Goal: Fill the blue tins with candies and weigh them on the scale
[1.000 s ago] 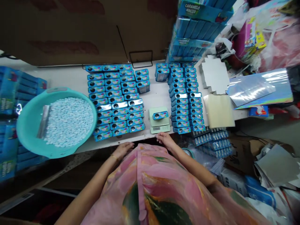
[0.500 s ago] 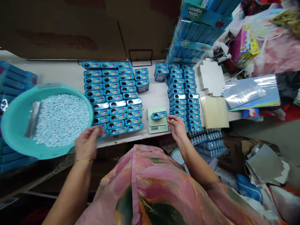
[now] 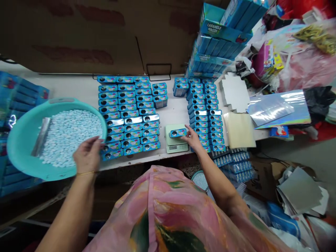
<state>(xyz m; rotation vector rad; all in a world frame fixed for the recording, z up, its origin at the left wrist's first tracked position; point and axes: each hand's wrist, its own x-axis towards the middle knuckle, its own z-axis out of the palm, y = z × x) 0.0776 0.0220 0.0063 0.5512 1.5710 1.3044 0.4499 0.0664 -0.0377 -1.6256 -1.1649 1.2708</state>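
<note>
A small blue candy tin (image 3: 177, 133) with a dark oval window lies on a pale green digital scale (image 3: 177, 148). My right hand (image 3: 193, 139) has its thumb and forefinger closed about the tin's right end. At the left, my left hand (image 3: 88, 154) hovers over the near right side of a turquoise basin (image 3: 15, 147), its fingers curled together. Whatever may be between those fingers is hidden. Pale blue-white candies (image 3: 70, 140) fill much of the basin, and a metallic scoop-like piece (image 3: 42, 136) leans in them.
Rows of blue tins (image 3: 132, 133) stand left of the scale, with more rows (image 3: 199, 118) to its right. Blue display boxes (image 3: 215, 38) are stacked behind. White cut card (image 3: 235, 92), cream sheets (image 3: 239, 131) and shiny film (image 3: 278, 108) lie at the right.
My right hand has moved left onto the end of the tin on the scale. My left hand has shifted left, from beside the tin rows to over the basin.
</note>
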